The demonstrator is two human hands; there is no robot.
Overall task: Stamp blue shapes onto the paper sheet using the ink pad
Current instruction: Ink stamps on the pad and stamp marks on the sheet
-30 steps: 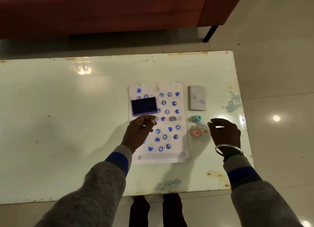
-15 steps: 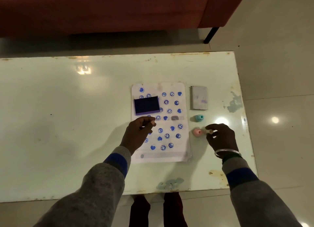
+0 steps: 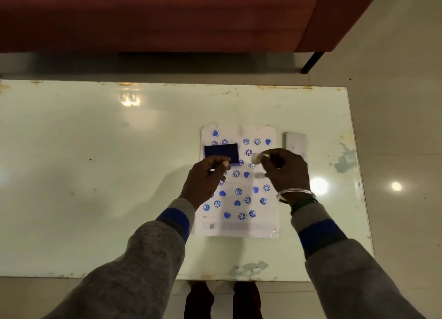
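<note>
Stamp's up in the air, pad's sitting on the sheet

Right hand (image 3: 288, 172) fingers pinch a small light stamp (image 3: 256, 158) over the paper sheet (image 3: 239, 227); grip it by the sides. Left hand (image 3: 205, 182) fingers are curled, can't tell on what, at the near edge of the ink pad (image 3: 220, 153).

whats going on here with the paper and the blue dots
A person is stamping blue shapes on a paper sheet lying on a pale table. The right hand holds a small round stamp above the sheet, near the open blue ink pad that sits on the sheet's upper left. The left hand hovers pinched beside the pad. Hearts and smiley faces already cover much of the sheet.
</note>
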